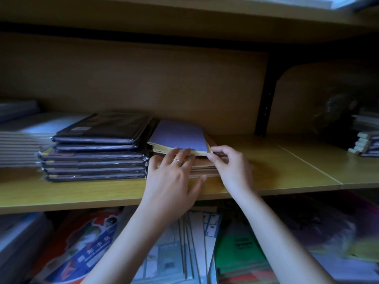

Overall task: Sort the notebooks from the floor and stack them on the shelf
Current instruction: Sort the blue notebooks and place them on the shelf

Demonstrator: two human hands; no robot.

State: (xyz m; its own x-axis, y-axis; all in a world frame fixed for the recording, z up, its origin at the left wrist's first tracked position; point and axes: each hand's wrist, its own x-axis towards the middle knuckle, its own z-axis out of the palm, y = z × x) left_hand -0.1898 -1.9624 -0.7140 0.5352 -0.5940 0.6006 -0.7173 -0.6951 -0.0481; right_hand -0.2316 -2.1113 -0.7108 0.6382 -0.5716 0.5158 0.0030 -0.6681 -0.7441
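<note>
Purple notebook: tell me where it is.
Head view: the purple notebook lies on a low pile on the shelf, just right of the stack of dark wrapped notebooks, with the left hand and right hand at its front edge.

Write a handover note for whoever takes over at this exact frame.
Left hand: open, fingers pressing the front edge of the purple notebook.
Right hand: pinches its front right corner.
The purple notebook lies atop the brown stack on the shelf, beside the black wrapped stack.
Done: this notebook is on the stack.
To do: square it, release. The floor is out of view, so remaining notebooks are unknown.
</note>
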